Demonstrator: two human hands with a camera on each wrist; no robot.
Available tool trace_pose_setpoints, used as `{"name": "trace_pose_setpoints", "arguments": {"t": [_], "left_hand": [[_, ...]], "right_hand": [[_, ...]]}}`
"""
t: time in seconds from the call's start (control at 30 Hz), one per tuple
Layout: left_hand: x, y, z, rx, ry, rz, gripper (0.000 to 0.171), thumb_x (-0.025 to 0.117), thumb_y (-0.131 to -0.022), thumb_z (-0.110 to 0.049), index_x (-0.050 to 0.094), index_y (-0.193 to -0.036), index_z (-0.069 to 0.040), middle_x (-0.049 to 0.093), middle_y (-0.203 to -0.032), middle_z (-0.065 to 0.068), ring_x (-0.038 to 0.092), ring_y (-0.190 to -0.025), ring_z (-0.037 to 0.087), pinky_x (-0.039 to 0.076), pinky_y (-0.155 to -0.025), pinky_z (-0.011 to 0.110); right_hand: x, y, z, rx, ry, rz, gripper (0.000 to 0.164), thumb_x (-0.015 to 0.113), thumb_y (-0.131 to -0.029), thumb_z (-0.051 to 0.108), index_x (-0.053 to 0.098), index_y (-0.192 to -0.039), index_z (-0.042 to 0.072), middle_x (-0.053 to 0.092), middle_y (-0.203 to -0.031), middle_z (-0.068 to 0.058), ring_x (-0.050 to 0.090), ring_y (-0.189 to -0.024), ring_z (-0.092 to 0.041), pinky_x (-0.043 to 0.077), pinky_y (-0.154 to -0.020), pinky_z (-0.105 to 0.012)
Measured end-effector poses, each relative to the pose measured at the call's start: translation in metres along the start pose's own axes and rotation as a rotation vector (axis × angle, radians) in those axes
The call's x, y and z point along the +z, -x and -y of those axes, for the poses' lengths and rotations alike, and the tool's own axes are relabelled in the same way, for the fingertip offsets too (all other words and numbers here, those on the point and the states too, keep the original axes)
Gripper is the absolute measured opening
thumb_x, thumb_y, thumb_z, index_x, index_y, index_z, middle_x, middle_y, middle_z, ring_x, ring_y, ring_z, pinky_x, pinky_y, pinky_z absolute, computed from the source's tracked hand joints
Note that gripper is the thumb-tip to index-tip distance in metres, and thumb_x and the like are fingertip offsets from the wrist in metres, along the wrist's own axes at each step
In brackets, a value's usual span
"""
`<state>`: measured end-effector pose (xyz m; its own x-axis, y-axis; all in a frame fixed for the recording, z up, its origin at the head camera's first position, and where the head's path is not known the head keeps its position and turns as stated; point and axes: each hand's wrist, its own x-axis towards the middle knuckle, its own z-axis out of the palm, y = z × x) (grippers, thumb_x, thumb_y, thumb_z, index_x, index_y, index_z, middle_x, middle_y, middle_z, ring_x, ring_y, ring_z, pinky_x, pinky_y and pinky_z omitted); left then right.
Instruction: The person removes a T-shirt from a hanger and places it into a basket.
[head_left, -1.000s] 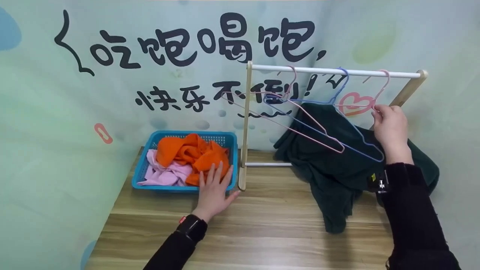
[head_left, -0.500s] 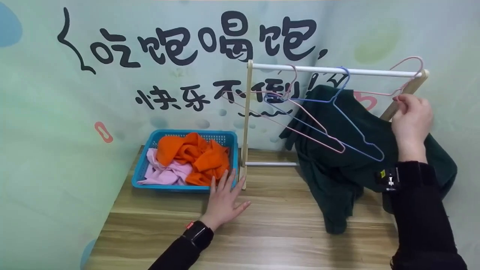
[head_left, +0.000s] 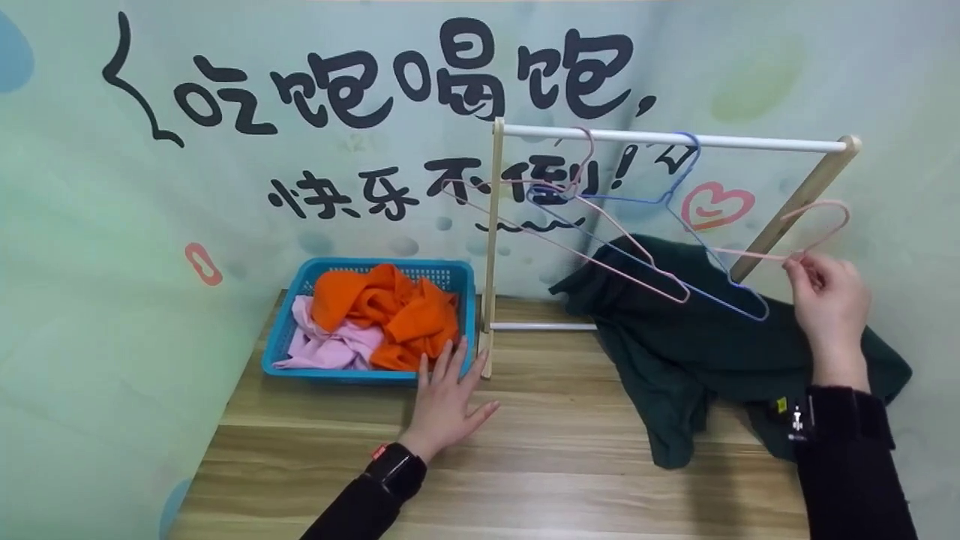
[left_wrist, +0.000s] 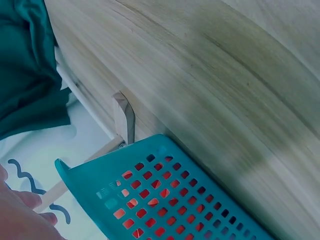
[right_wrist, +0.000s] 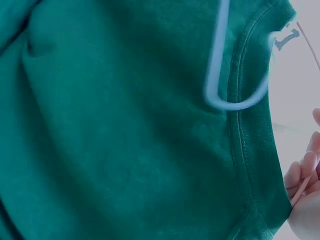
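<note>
At the right end of the rack, my right hand (head_left: 834, 311) pinches the neck of a pink hanger (head_left: 847, 216). Its hook is off the bar, in front of the wooden post. A dark green shirt (head_left: 750, 337) hangs from this hanger, a sleeve trailing down over the table. In the right wrist view, the shirt's neckline (right_wrist: 245, 125) fills much of the frame, with the fingers at the right edge. My left hand (head_left: 442, 412), fingers spread, is at the front right corner of a blue basket (head_left: 330, 374); the left wrist view shows the basket's perforated side (left_wrist: 95, 175).
An orange cloth (head_left: 420, 322) and a pink cloth (head_left: 337, 345) lie in the basket. A second pink hanger (head_left: 589, 154) and a blue hanger (head_left: 694, 154) hang on the rack's white bar (head_left: 637, 137). The blue hanger overlaps the shirt. A printed backdrop (head_left: 135, 300) stands behind.
My right hand has lifted the pink hanger off the bar, moved it right and lowered it with the green shirt. My left hand has shifted slightly right along the basket's front.
</note>
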<state>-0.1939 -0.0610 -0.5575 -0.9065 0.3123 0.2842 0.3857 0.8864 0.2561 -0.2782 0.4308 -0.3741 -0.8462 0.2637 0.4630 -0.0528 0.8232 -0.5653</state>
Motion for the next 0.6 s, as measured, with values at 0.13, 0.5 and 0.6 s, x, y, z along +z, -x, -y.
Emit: {"name": "trace_pose_setpoints", "arguments": {"t": [0.13,0.5,0.6], "left_hand": [[0.002,0.002,-0.001,0.017,-0.005,-0.031,0.08,0.059,-0.091,-0.06,0.034,-0.156,-0.021,0.02,-0.162,0.015,0.013,-0.148,0.038,0.006,-0.112,0.068],[0.009,0.003,-0.003,0.027,-0.027,-0.053,0.081,0.056,-0.091,-0.062,0.032,-0.156,-0.019,0.022,-0.161,0.017,0.017,-0.146,0.04,0.01,-0.111,0.068],[0.011,0.004,-0.005,0.025,-0.01,-0.058,0.082,0.057,-0.091,-0.061,0.032,-0.156,-0.019,0.023,-0.161,0.017,0.017,-0.146,0.04,0.01,-0.111,0.068]], "right_hand": [[0.014,0.019,-0.016,-0.073,-0.028,-0.037,0.032,0.061,-0.099,0.027,0.071,-0.109,-0.003,0.054,-0.087,-0.01,0.041,-0.081,-0.019,0.029,-0.069,-0.03],[0.038,0.063,-0.048,-0.151,-0.057,-0.044,0.017,0.067,-0.095,0.012,0.072,-0.099,-0.004,0.052,-0.079,-0.011,0.037,-0.075,-0.011,0.028,-0.064,-0.029],[0.044,0.073,-0.056,-0.17,-0.064,-0.049,0.014,0.067,-0.094,0.008,0.071,-0.097,-0.005,0.052,-0.079,-0.01,0.037,-0.074,-0.008,0.028,-0.063,-0.028]]}}
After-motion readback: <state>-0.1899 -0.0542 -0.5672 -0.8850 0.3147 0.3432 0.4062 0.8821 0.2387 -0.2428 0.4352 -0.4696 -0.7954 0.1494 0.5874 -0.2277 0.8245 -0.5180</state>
